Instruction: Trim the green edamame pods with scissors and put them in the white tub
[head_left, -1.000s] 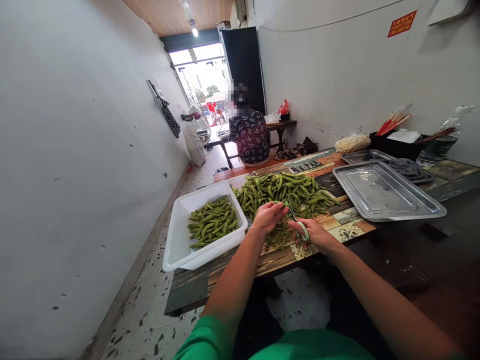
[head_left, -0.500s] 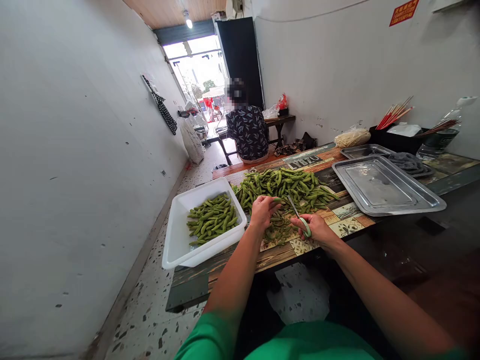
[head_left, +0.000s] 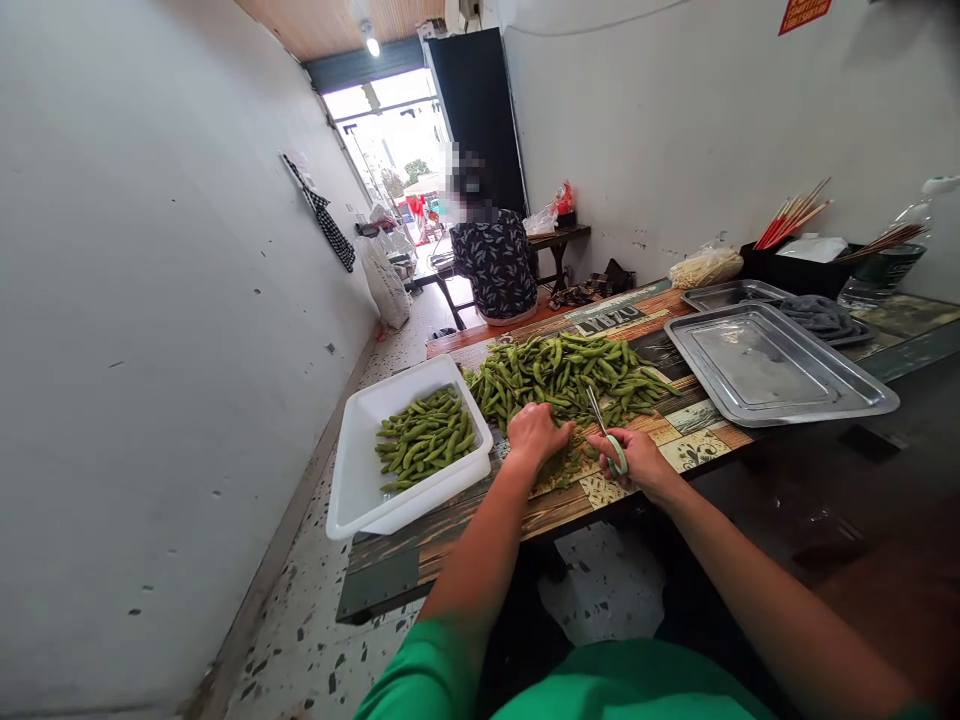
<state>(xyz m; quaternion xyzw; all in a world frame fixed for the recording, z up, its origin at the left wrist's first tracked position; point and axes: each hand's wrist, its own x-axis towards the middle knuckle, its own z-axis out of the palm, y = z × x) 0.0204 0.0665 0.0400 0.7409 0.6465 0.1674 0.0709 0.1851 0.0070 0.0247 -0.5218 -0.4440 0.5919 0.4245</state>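
Scissors with pale green handles are held in my right hand, their blades pointing up and away over the table. My left hand is lowered at the near edge of a large heap of green soybean pods, back of the hand up and thumb pointing right. Its other fingers are hidden, so I cannot see whether they grip a pod. Small green trimmings lie beneath and between both hands. To the left, a white plastic tub contains more pods.
On the right of the patterned table lies a metal tray. Behind it are a dark cloth, a black box with skewers and a plastic bottle. A person sits further off, back turned.
My left hand has turned over and come down onto the heap's near edge; the pod tip seen in its fingers before no longer shows. The scissors have shifted slightly right, away from the left hand.
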